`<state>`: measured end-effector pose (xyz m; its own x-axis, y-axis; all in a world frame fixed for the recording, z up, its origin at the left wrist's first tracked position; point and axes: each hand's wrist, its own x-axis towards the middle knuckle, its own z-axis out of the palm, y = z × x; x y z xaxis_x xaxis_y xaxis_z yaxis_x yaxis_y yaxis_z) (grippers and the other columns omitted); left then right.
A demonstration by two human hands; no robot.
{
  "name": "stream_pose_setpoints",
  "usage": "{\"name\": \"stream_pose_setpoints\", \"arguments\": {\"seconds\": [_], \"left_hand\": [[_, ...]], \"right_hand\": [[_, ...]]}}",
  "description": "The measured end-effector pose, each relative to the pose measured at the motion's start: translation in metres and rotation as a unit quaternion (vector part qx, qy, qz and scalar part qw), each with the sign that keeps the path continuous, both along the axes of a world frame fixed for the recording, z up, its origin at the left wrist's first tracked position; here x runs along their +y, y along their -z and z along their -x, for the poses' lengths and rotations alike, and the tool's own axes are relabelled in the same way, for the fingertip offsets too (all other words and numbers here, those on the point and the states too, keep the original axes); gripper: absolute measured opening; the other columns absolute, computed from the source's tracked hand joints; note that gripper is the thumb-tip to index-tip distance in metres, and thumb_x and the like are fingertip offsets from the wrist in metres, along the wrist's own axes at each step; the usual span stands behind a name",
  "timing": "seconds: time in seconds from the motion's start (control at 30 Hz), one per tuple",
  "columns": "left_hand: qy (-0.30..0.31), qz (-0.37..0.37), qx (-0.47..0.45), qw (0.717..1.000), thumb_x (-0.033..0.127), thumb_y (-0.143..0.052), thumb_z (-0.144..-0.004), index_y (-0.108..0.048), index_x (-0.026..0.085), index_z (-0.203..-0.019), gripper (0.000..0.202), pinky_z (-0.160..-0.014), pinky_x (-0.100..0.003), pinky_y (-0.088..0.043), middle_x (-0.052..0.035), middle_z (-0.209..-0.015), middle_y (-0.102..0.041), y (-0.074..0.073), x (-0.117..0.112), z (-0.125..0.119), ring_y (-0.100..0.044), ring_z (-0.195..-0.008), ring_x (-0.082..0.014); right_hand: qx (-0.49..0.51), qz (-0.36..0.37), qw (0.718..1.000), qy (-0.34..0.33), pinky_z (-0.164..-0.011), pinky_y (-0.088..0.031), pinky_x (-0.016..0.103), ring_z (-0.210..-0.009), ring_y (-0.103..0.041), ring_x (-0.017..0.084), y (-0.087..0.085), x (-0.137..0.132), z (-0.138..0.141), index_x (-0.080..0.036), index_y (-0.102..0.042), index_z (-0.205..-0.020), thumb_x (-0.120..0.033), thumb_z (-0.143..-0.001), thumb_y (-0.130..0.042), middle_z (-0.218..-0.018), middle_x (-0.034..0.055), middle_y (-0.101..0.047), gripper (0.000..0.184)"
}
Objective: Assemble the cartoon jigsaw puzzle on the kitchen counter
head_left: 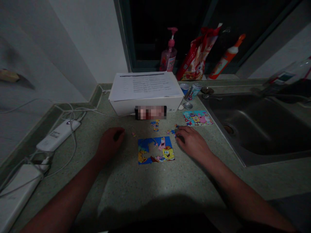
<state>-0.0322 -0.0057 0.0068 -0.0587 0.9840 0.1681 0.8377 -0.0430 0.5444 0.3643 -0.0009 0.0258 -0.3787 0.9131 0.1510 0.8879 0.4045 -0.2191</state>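
Observation:
A partly assembled jigsaw puzzle (168,154) with cartoon figures lies flat on the counter between my hands. Its frame is joined around a gap in the middle and upper left. My right hand (191,140) is at the puzzle's right, its thumb and fingers closed at a small blue puzzle piece (173,132) that they partly cover. My left hand (110,140) rests on the counter to the left, fingers loosely curved with a gap to the thumb and nothing visible in them. Loose puzzle pieces (155,125) lie above the puzzle, and a small pink piece (133,134) sits nearer my left hand.
Behind the pieces stands a white box (121,105) with a printed sheet on top and a phone-like object against its front. A colourful picture card (198,118) lies beside the metal sink (243,160). Cables and a white power strip (58,134) run along the left.

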Motion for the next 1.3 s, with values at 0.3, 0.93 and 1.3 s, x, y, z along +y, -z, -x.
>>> {"name": "stream_pose_setpoints", "arguments": {"seconds": [0.3,0.93,1.3], "left_hand": [[-0.001,0.001,-0.007,1.0,0.048,-0.056,-0.095,-0.078,0.021,-0.11,0.038,-0.104,-0.052,-0.06,-0.0144,-0.114,-0.081,0.0,0.0,0.0,-0.076,-0.107,-0.0337],[0.045,-0.024,0.012,0.999,0.041,-0.058,-0.098,-0.077,0.022,-0.11,0.029,-0.101,-0.049,-0.059,-0.012,-0.11,-0.081,0.005,0.001,0.003,-0.074,-0.107,-0.0324],[0.149,-0.034,0.083,0.985,0.038,-0.057,-0.105,-0.08,0.022,-0.12,0.032,-0.109,-0.056,-0.054,-0.0123,-0.122,-0.079,0.006,0.0,-0.019,-0.067,-0.118,-0.0336]], "right_hand": [[0.024,-0.002,1.0,-0.009,-0.111,-0.058,0.052,-0.122,-0.072,0.032,-0.002,0.0,0.002,-0.021,-0.078,-0.114,-0.023,-0.103,-0.062,-0.129,0.0145,-0.077,0.02],[0.085,-0.061,0.993,-0.058,-0.106,-0.062,0.057,-0.116,-0.075,0.034,0.005,0.004,0.002,-0.016,-0.08,-0.12,-0.022,-0.105,-0.061,-0.122,0.0173,-0.079,0.025],[0.069,-0.076,0.992,-0.067,-0.104,-0.063,0.057,-0.113,-0.076,0.033,0.004,0.002,0.003,-0.017,-0.079,-0.118,-0.023,-0.106,-0.058,-0.12,0.0164,-0.079,0.025]]}}
